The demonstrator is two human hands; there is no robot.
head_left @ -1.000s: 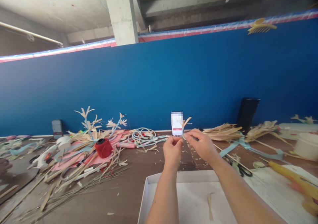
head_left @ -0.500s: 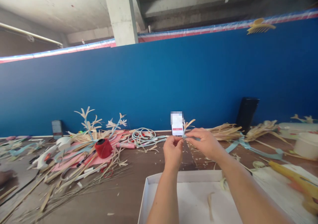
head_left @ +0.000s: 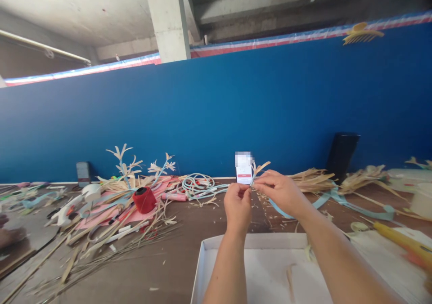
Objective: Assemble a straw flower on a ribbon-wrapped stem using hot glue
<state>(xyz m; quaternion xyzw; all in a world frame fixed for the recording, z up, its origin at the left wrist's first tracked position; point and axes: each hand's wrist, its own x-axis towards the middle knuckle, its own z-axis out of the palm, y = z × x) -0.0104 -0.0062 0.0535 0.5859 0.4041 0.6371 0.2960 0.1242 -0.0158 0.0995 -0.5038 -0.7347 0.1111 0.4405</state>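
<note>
Both of my hands are raised above the tabletop (head_left: 182, 254), just beyond the far edge of a white open box (head_left: 256, 240). My left hand (head_left: 238, 207) has thumb and forefinger pressed together, gripping a pale leafy sprig (head_left: 259, 168) low on its blue-wrapped stem. The sprig stands leaning to the right, leaves uppermost. My right hand (head_left: 285, 194) meets it there, fingers closed on a blue strip (head_left: 281, 211) at the stem; whether they also pinch the stem itself I cannot tell.

Writing: directly behind the sprig stands a phone (head_left: 243, 181) with a lit screen. Its upper part is pixelated; lower down is a red bar with a pale mark, too small to read. A white sheet (head_left: 374, 261) lies at right beneath a yellow tool (head_left: 398, 241); any print on it is too blurred to make out.

To the left, a red spool (head_left: 144, 200) rests near pink sheeting (head_left: 97, 218), with two larger leafy sprigs standing behind it. A coiled pale-blue cord (head_left: 196, 185) lies between the spool and my hands. Dried husks (head_left: 308, 181) lie beyond my right hand, near a black upright object (head_left: 342, 155). One husk scrap (head_left: 290, 281) lies inside the box.
</note>
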